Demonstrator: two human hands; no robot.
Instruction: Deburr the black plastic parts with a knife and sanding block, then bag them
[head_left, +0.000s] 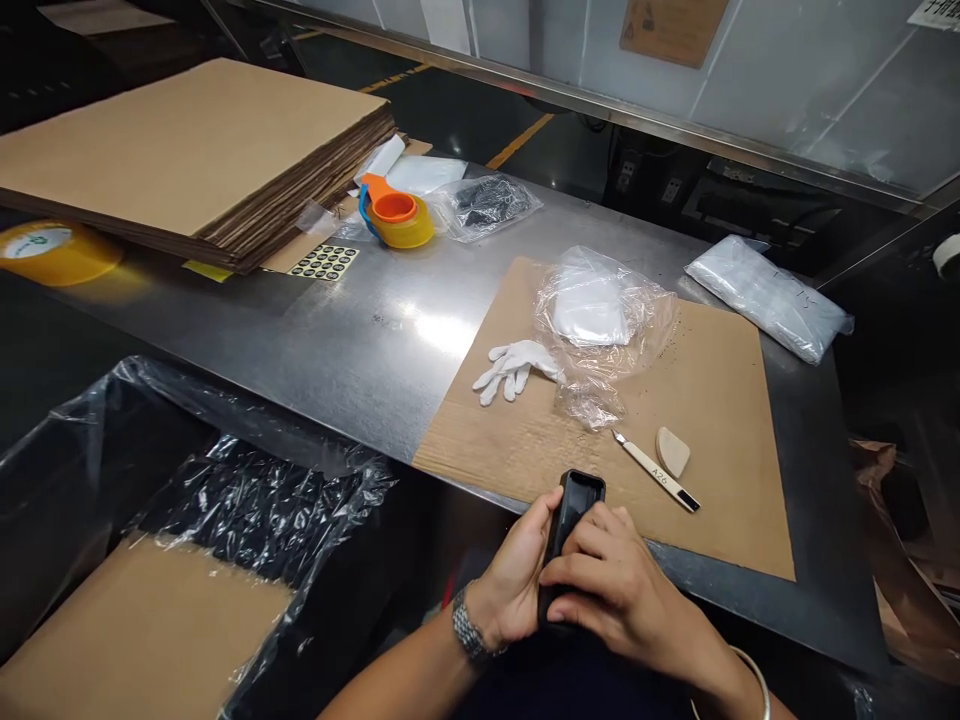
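both hands point(562, 570) gripping black case point(574, 505)

Bare tabletop point(360, 345) lies open left of the cardboard sheet point(480, 450), while the cardboard stack point(202, 140) (a bulky one) and tape dispenser point(401, 220) block its far side.

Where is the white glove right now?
In the head view, the white glove lies on the cardboard sheet, toward its left edge, just left of the crumpled clear plastic.
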